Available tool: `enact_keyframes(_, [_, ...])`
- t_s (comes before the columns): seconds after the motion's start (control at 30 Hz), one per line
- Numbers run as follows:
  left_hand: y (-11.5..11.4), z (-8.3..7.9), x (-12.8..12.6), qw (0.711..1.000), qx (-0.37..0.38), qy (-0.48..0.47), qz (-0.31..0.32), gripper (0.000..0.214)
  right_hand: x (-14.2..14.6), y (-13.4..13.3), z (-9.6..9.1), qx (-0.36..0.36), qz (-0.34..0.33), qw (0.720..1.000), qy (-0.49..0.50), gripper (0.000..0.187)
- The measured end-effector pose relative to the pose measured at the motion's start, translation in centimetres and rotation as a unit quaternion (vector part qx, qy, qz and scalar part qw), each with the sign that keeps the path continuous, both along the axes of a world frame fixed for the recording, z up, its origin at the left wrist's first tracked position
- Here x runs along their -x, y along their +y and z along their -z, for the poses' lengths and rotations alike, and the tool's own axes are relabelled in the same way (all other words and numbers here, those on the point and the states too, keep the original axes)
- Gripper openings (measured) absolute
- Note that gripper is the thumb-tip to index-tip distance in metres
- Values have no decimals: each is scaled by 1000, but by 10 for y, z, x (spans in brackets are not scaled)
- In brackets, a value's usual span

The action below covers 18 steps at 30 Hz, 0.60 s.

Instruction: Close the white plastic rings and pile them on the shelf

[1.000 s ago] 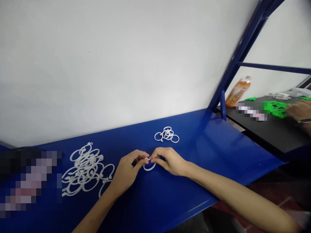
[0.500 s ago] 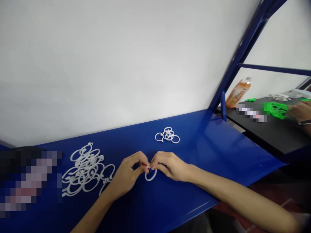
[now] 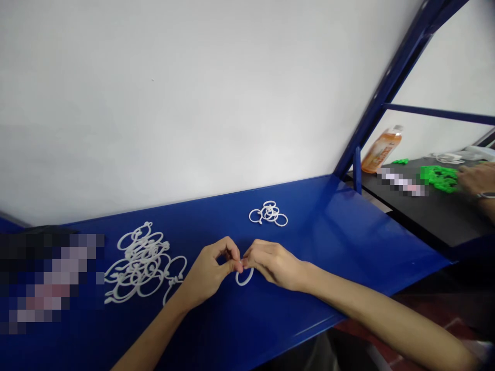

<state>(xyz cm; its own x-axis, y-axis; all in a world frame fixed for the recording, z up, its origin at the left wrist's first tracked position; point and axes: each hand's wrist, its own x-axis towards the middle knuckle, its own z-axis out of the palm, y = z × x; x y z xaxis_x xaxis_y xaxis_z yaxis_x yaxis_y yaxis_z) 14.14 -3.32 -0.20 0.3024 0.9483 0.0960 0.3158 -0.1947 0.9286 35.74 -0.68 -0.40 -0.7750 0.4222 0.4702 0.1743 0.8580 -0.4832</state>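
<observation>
1. Where the blue bench (image 3: 309, 221) runs off to the left, I log a tangled heap of white rings (image 3: 143, 263), its nearest loops just beside the left forearm (image 3: 162, 330).
2. Left hand (image 3: 212, 265): narrow, thumb and forefinger pinching the top of a single ring (image 3: 243, 284).
3. The single ring sits between the hands, its loop hanging from the fingertips toward the bench's near edge. Being round, it gives me no clear long axis. Neither hand is nearer; both meet at its top, and I judge that meeting to be the relation that counts. Contact between loop and bench: cannot tell.
4. Right hand (image 3: 276, 264): also narrow, pinching the same ring, fingertips against the left's; exact grip hidden.
5. Beyond the right hand, a small cluster of rings (image 3: 269, 211) lies apart from the heap. Farther right, a black bench (image 3: 433, 219) carries an orange bottle (image 3: 382, 150) and green pieces (image 3: 443, 179), with a co-worker's hand (image 3: 479, 180) beside them.
6. Versus one second ago: fingertips closer together, covering most of the white bit then visible; loop nearer the person.
</observation>
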Motion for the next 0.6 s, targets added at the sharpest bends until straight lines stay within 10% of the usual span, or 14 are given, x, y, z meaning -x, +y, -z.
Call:
enact_keyframes(0.4, [6, 7, -3, 990, -39, 110, -74, 24, 9, 15, 10, 70, 195, 978, -14, 11])
enact_keyframes(0.6, [5, 8, -2, 987, -54, 127, -78, 34, 3, 10, -3, 20, 119, 992, -21, 26])
